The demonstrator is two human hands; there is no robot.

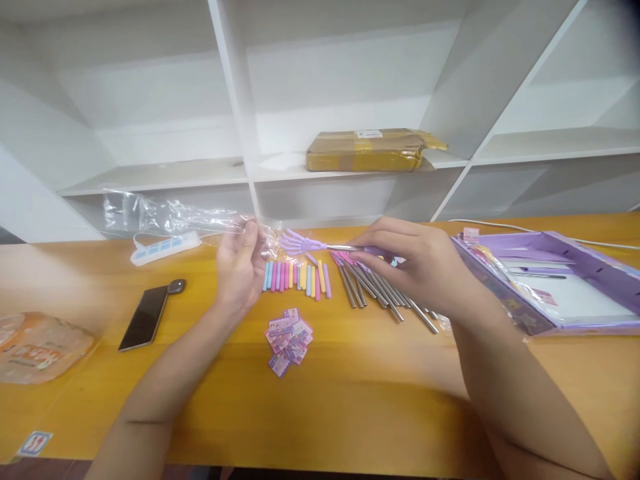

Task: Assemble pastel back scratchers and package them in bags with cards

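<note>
Right fingers (383, 241) grip the purple hand-shaped scratcher (303, 245), head toward the left fingers (246, 241), which pinch a clear bag (173, 217). Head-to-film contact: can't tell. Far left of both, orange package (40, 348): print too blurred to read, cut off by frame edge. Carton (365, 152) beyond the fingers: label illegible. Metal rods (373, 287) below right fingers, partly hidden by that hand.

A purple, hand-shaped scratcher (301, 245) with a silver metal shaft lies nearly level in the right hand (413, 260), its splayed head toward a crinkled, clear plastic bag (175, 215), which stretches sideways from the left hand (240, 267) above an orange-brown wooden tabletop (350, 400).
</note>
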